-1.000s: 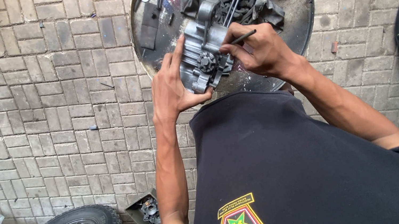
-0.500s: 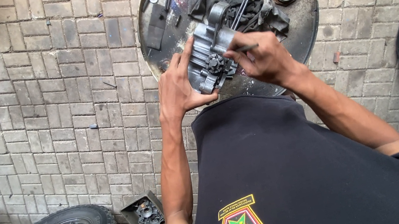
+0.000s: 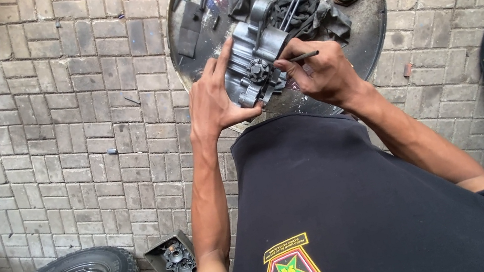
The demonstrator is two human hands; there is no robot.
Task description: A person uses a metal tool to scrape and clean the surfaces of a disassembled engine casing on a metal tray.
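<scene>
grey casing (image 3: pixel 256 65), black shirt (image 3: pixel 358 202) (yellow-edged emblem)

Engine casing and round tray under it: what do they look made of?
Engine casing, held by the left hand: seemingly cast metal, likely aluminium, dull grey with moulded ribs. Round tray: apparently sheet metal, grimy, with an oily sheen and a thin raised rim.

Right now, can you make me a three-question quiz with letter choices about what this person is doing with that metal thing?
1. Where does the grey metal casing sit?
A. over the round metal tray
B. inside the small tyre
C. on a chair

2. What colour is the person's shirt?
A. white
B. black
C. red

3. What is the right hand doing?
A. lying flat
B. pinching a thin dark tool
C. holding a cup

Answers: 1 A, the left hand props it above the tray; 2 B, it is black with a badge; 3 B, its fingers grip the tool.
</scene>
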